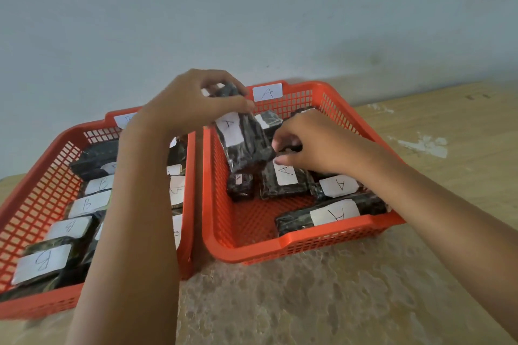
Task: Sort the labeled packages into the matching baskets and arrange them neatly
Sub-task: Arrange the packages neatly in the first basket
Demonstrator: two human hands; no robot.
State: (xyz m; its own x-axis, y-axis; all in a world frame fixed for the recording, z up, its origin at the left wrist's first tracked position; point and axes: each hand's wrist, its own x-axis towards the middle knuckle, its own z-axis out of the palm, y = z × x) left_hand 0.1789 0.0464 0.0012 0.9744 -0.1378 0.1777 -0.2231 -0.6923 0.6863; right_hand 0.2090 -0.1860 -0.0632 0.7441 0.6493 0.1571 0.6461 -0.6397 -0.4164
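Both hands grip 1 A-labeled package (244, 143) over basket A (347, 235): left hand (190, 101) pinches the top, right hand (311, 143) the bottom.

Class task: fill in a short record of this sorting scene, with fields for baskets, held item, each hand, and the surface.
baskets: two orange baskets side by side, basket A on the right, basket B on the left
held item: dark package labelled A, tilted above basket A
left hand: grips the package's top end
right hand: at the package's lower end
contents: A-labelled packages in A, B-labelled in B
surface: table
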